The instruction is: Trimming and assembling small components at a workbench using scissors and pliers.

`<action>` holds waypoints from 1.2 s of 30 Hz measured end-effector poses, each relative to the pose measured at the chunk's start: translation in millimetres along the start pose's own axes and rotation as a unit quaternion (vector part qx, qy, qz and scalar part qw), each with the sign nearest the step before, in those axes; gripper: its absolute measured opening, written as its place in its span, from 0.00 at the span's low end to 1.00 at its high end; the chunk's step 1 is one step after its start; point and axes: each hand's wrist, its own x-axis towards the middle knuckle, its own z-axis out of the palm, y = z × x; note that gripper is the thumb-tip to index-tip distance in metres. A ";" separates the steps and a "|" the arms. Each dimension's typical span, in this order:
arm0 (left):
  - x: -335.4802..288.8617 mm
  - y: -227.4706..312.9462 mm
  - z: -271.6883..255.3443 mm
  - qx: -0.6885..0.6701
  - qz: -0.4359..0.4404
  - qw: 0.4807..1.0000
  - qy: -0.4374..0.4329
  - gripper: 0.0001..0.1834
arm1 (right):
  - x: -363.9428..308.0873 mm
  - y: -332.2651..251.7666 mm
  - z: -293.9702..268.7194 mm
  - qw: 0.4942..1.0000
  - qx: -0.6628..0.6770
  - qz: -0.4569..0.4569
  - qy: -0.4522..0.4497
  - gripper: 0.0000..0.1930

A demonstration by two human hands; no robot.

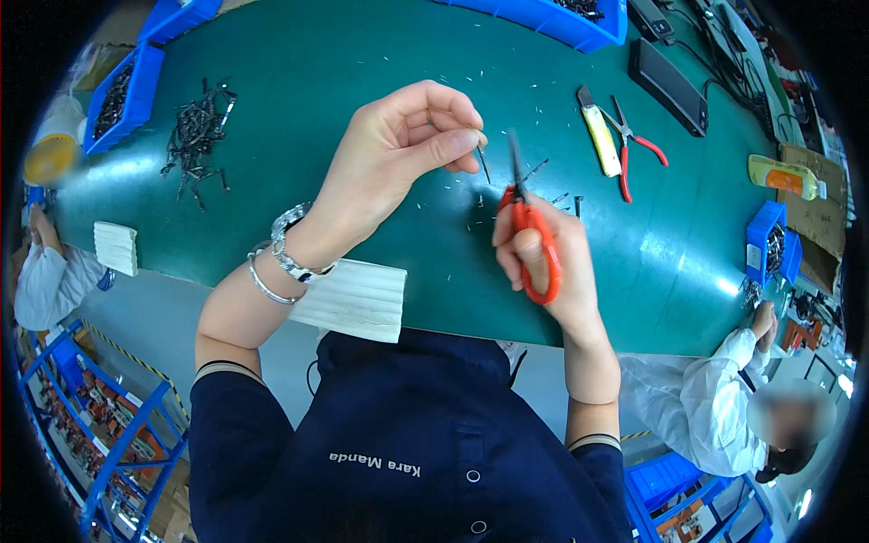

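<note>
Over the green tabletop [434, 244], my left hand [380, 158] pinches a thin dark piece [484, 166] between thumb and fingertips; its exact kind is too small to tell. My right hand [570, 262] is closed around the red handles of a pair of scissors [546, 271]. The dark blades point away from me, just right of the piece and apart from it. A few small dark parts [577, 206] lie on the table beyond my right hand. Tiny pale scraps are scattered around both hands. At the left is a pile of small black parts [197, 131].
A yellow utility knife [600, 140] and red-handled pliers [626, 136] lie at the right, near a black device [668, 86]. Blue bins [543, 25] stand along the edges. A white ribbed pad [362, 299] lies under my left forearm. Other people sit at both sides.
</note>
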 end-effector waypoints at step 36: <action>-38.5 42.3 -160.9 0.749 0.250 0.578 0.207 0.11 | -4.1 -3.3 -25.7 0.967 0.080 -0.143 0.196 0.31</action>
